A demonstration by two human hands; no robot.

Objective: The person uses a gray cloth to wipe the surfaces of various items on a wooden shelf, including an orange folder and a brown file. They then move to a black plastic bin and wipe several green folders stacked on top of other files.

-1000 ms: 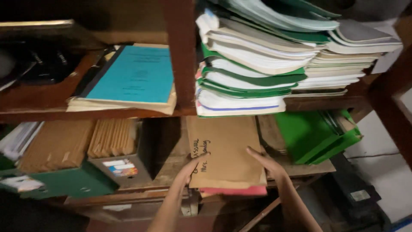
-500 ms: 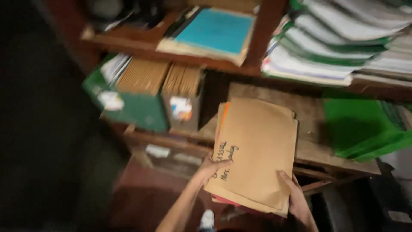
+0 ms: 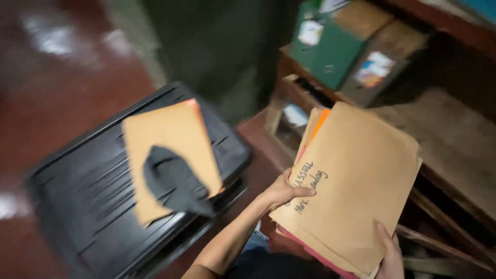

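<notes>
Clear of the wooden shelf [image 3: 454,134], the stack of brown envelopes [image 3: 356,181] has been withdrawn — gripped by left hand [image 3: 281,191] and right hand [image 3: 390,253] — and is now carried toward the black crate [image 3: 88,201].

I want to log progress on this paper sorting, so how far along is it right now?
Done: one brown paper envelope with a dark cloth on it already lies on the black ribbed plastic bin lid.

In hand: the left hand and right hand hold a stack of brown paper envelopes, clear of the wooden shelf.

Left: the green file box of brown folders sits on the shelf.
</notes>
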